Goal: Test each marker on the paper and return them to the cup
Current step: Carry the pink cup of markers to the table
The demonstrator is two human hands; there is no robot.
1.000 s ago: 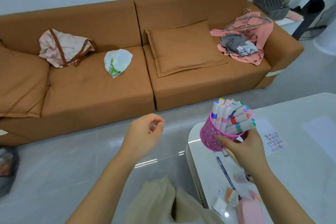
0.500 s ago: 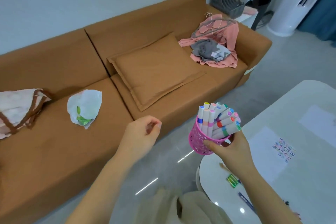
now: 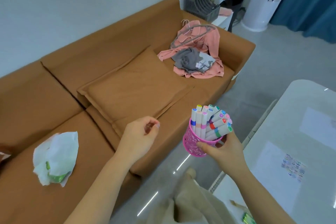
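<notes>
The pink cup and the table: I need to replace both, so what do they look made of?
The pink cup, held in the right hand, looks like perforated metal or hard plastic: its wall is a fine cut-out lattice with a matte pink coat; which one is unclear. The table looks glossy white, perhaps lacquer or glass, since it mirrors the light sharply.

Pink perforated cup [image 3: 195,139] was held off the table, tilted a little, over the floor between sofa and table; it was packed with white-barrelled markers [image 3: 211,122], caps up, coloured bands and cap tips in blue, yellow, pink, red, green, purple; several leaned right over the rim; white paper [image 3: 276,167] lay flat on the table to the right, well apart from the cup, with a small patch of multicoloured test strokes near its right edge.
</notes>
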